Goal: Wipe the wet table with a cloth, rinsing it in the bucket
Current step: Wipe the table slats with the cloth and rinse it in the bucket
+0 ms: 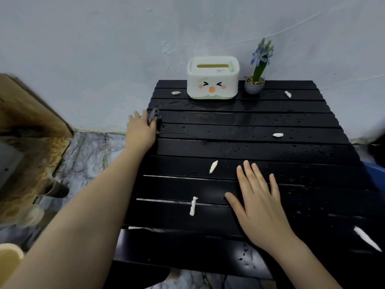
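Observation:
A black slatted table (260, 151) is speckled with water drops and several small white scraps, one near the middle (213, 166). My left hand (140, 130) reaches to the table's left edge and grips a small dark grey cloth (153, 116) bunched against the slats. My right hand (259, 202) lies flat on the near slats with fingers spread, holding nothing. A blue rim at the far right edge (373, 171) may be the bucket; most of it is out of view.
A white tissue box with a cartoon face (212, 79) and a small potted blue flower (255, 83) stand at the table's back against the wall. A brown cardboard box (31, 126) sits on the marble floor to the left. A yellowish container (9, 259) shows bottom left.

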A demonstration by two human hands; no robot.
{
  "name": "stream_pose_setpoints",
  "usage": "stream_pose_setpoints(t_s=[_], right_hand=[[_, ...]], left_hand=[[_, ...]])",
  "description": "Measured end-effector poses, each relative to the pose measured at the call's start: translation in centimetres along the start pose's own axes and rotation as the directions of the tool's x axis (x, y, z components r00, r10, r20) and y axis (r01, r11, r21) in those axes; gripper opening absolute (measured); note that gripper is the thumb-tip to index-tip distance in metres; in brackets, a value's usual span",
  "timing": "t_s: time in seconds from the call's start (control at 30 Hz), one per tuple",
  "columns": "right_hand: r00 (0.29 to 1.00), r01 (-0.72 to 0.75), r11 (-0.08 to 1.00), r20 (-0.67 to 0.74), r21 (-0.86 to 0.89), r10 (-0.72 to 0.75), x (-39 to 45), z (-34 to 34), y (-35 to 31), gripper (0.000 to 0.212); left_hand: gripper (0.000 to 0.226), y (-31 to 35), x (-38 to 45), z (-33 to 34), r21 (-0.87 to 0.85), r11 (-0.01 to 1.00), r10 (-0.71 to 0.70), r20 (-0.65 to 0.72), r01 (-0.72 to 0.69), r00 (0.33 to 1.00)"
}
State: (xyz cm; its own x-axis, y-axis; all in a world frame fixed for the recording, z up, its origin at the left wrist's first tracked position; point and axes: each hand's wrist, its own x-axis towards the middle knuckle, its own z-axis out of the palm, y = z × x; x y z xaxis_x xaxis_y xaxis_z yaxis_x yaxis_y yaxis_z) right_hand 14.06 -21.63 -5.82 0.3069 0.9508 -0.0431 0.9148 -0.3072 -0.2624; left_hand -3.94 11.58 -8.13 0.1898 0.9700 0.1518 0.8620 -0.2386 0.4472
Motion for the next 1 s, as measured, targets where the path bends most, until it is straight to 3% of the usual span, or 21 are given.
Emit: stream_pose_setpoints(t_s=[0.13,0.2,0.27,0.33,0.47,0.53,0.63,0.73,0.83,0.9,1.0], right_hand=[[1.000,-0.007,1.000,-0.008,0.001,0.007,0.0,0.2,0.0,0.077],[1.000,-0.009,1.000,-0.002,-0.004,0.009,0.0,0.4,-0.1,0.076],[1.000,-0.014,1.000,-0.011,-0.017,0.014,0.0,0.5,-0.2,0.075],[1.000,-0.018,0.999,-0.024,-0.035,0.017,0.0,0.5,-0.2,0.074],[1.000,-0.014,0.999,-0.025,-0.042,0.013,0.0,0.5,-0.2,0.074],[1.000,-0.007,0.999,-0.026,-0.034,0.006,0.1,0.4,0.0,0.075],[1.000,0.012,1.000,-0.022,-0.016,-0.013,-0.1,0.1,0.3,0.077],[1.000,0.019,1.000,-0.011,-0.001,-0.019,-0.1,0.0,0.4,0.077],[1.000,0.009,1.000,-0.007,-0.005,-0.009,0.0,0.0,0.2,0.077],[1.000,0.005,1.000,0.001,-0.002,-0.005,0.0,0.0,0.1,0.077],[1.000,0.010,1.000,0.000,0.006,-0.010,-0.1,-0.2,0.2,0.077]], left_hand=[[0.058,1.7,1.3,2.1,0.294,0.956,0.014,-0.003,-0.013,1.000],[0.065,4.4,0.8,2.5,0.326,0.933,0.147,0.039,-0.151,0.988],[0.067,8.1,-0.9,3.1,0.253,0.903,0.325,0.128,-0.347,0.937],[0.056,12.0,-3.5,3.8,0.131,0.857,0.462,0.229,-0.498,0.857],[0.046,15.7,-7.9,4.3,-0.266,0.766,0.643,0.296,-0.585,0.707],[0.045,15.1,-8.3,3.7,-0.408,0.767,0.616,0.249,-0.496,0.748],[0.033,13.1,-6.6,1.2,-0.487,0.808,0.381,0.004,-0.331,0.925],[0.037,8.4,-2.1,-1.8,-0.477,0.849,0.180,-0.143,-0.227,0.973],[0.047,2.1,0.2,-2.1,-0.196,0.971,0.155,0.064,-0.140,0.986],[0.053,-0.3,-0.3,-1.0,-0.031,0.992,0.130,0.206,-0.126,0.970],[0.052,0.5,-1.6,-0.2,0.082,0.975,0.194,0.139,-0.206,0.971]])
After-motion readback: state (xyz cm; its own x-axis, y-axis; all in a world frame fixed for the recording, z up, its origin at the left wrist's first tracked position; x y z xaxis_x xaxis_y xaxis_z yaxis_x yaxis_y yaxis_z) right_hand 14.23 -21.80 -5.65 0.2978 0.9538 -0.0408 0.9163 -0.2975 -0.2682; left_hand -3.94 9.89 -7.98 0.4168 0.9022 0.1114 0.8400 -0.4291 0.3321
